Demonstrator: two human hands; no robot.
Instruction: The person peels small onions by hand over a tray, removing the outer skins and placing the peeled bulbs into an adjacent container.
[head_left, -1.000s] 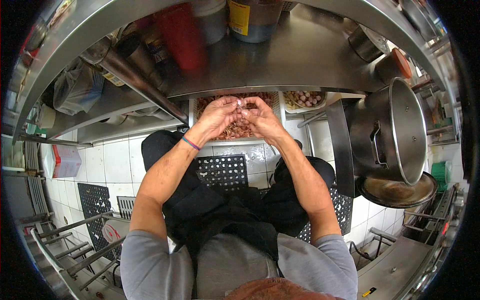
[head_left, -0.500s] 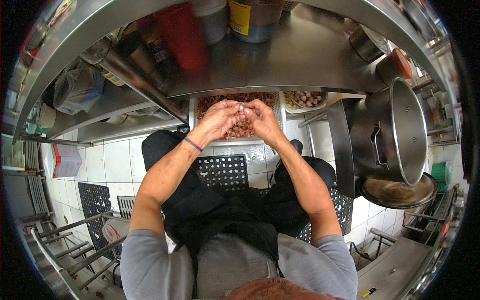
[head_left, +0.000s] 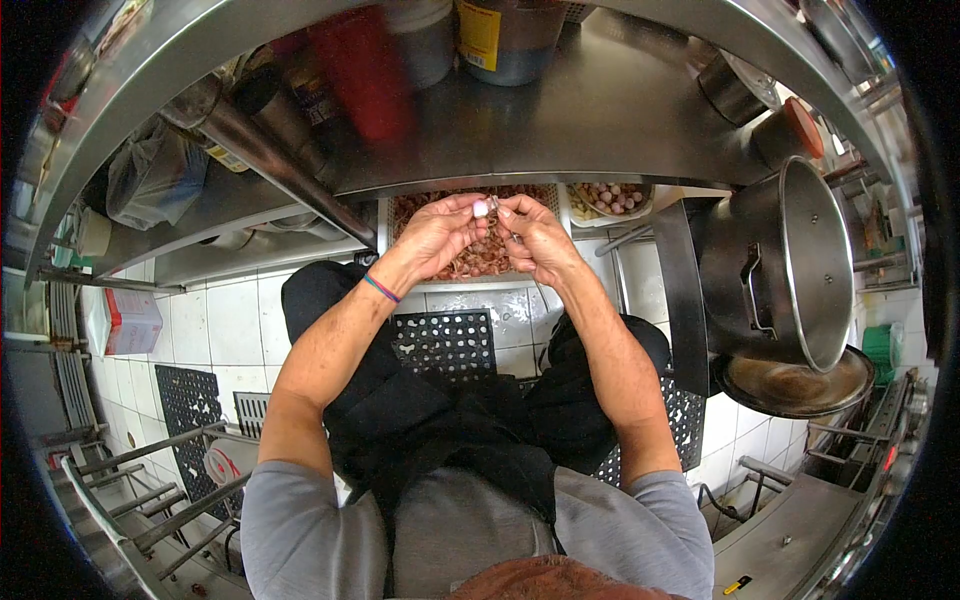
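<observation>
My left hand [head_left: 441,238] pinches a small, pale shallot [head_left: 480,209] between thumb and fingertips, above a white crate. Close beside it, my right hand [head_left: 541,240] is closed, thumb and finger gripping a brownish bit of shallot skin [head_left: 493,203] at the shallot's right side. Something small and dark shows below the right fingers, too small to name. Underneath, the white crate [head_left: 386,225] holds a thick layer of reddish-brown shallots and loose skins [head_left: 484,262]. A container [head_left: 574,205] to the right holds pinkish round shallots [head_left: 615,198] and paler pieces.
A steel shelf [head_left: 600,120] spans the far side, with tubs and a red container [head_left: 365,75] on it. To the right stands a large steel pot [head_left: 765,265] above a round lid [head_left: 800,385]. Black perforated mats [head_left: 445,340] lie on the white-tiled floor.
My right hand has moved slightly right, away from my left. More of the pale shallot now shows between the fingertips, with brownish skin at the right fingers.
</observation>
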